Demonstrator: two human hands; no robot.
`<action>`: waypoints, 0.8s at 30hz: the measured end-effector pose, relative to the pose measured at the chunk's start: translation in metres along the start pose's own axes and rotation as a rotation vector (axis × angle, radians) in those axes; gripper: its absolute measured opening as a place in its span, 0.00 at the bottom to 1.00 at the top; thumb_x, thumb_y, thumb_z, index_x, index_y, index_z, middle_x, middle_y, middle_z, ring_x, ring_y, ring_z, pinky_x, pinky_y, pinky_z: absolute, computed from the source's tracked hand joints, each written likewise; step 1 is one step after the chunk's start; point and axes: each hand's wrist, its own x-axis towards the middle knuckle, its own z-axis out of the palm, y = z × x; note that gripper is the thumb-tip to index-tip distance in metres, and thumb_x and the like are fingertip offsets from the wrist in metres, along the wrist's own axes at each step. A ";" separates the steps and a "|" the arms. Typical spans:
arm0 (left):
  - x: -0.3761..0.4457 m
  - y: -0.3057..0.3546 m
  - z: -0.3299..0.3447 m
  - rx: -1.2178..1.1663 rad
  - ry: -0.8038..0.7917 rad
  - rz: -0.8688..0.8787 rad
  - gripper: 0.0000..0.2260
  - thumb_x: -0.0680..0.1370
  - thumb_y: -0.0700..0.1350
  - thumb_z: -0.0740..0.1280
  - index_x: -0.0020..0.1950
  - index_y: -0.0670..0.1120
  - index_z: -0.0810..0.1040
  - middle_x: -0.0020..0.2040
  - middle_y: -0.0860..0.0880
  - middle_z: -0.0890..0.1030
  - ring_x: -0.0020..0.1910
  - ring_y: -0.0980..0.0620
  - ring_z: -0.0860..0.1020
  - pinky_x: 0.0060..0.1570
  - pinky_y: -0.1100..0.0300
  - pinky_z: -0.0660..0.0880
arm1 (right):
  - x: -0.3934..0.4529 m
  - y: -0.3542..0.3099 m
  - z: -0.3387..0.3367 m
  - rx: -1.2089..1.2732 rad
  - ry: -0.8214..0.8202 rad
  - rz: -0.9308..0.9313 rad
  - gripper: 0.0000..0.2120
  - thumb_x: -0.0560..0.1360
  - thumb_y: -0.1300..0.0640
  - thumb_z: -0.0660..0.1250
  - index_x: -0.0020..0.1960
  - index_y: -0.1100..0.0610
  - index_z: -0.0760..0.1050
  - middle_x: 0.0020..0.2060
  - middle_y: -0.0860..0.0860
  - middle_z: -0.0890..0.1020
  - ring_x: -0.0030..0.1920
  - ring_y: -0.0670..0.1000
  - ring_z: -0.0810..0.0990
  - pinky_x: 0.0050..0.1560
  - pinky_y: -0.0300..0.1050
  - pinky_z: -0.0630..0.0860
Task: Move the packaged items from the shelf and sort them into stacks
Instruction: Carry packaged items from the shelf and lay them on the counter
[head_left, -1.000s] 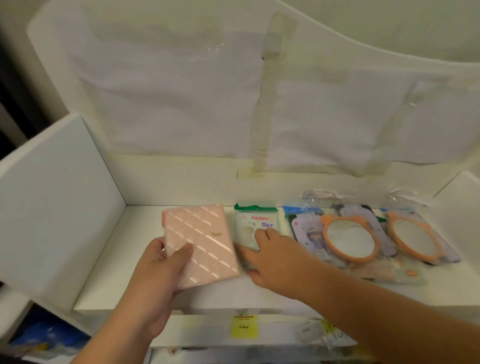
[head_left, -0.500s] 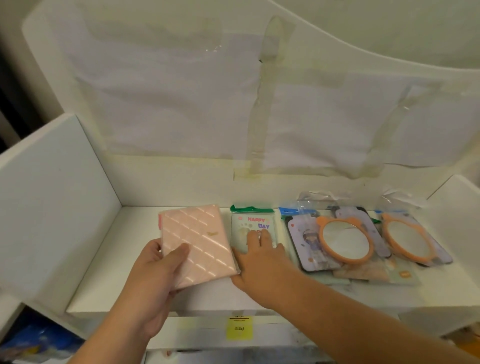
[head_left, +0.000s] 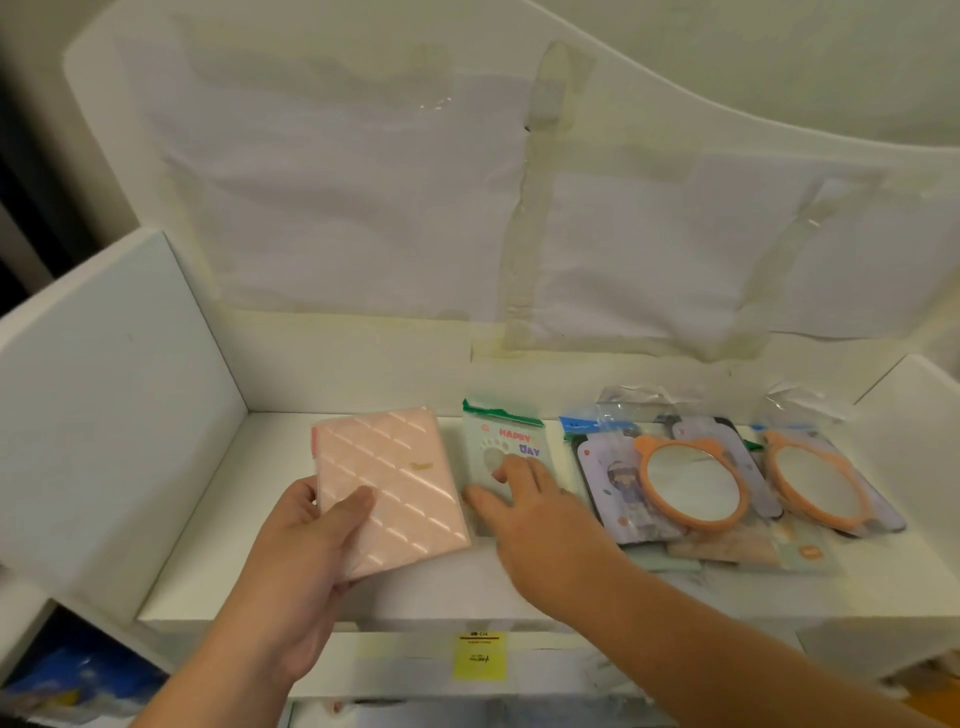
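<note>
My left hand (head_left: 301, 551) holds a pink quilted packet (head_left: 392, 483) by its near left corner, thumb on top, just above the white shelf (head_left: 208, 525). To its right lies a pale green "HAPPY DAY" packet (head_left: 506, 441) with a green top strip. My right hand (head_left: 524, 509) rests flat on that packet's lower half, fingers spread. Further right is a pile of bagged items: an orange-rimmed mirror (head_left: 691, 488) on a purple card (head_left: 613, 478), and a second orange-rimmed mirror (head_left: 815, 488) at the far right.
White side walls (head_left: 104, 395) close the shelf at left and right, with a taped paper back panel (head_left: 363, 197) behind. A yellow label (head_left: 479, 657) sticks on the shelf's front edge. Below left, blue packaging (head_left: 78, 680) shows on a lower level.
My right hand has slid a little lower on the green packet, its fingers spreading. The left hand and the pink packet have barely moved.
</note>
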 end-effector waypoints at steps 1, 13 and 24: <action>-0.001 0.000 0.000 -0.001 -0.005 -0.002 0.06 0.80 0.40 0.66 0.56 0.42 0.75 0.47 0.44 0.86 0.43 0.47 0.83 0.40 0.52 0.76 | -0.003 0.002 0.001 0.056 0.056 0.012 0.33 0.73 0.63 0.65 0.70 0.45 0.53 0.69 0.57 0.62 0.68 0.60 0.66 0.56 0.55 0.78; -0.026 0.007 0.039 -0.016 -0.121 0.013 0.08 0.80 0.37 0.63 0.58 0.43 0.78 0.47 0.46 0.87 0.42 0.50 0.84 0.42 0.53 0.77 | -0.090 0.015 -0.050 2.113 0.651 0.742 0.14 0.81 0.65 0.60 0.62 0.52 0.75 0.52 0.52 0.86 0.52 0.54 0.86 0.47 0.51 0.83; -0.116 -0.012 0.150 0.024 -0.356 0.021 0.09 0.79 0.36 0.61 0.53 0.43 0.80 0.45 0.44 0.86 0.36 0.52 0.84 0.42 0.52 0.74 | -0.246 0.078 -0.097 2.445 0.946 0.759 0.18 0.78 0.63 0.62 0.66 0.51 0.72 0.57 0.59 0.84 0.57 0.63 0.83 0.56 0.65 0.76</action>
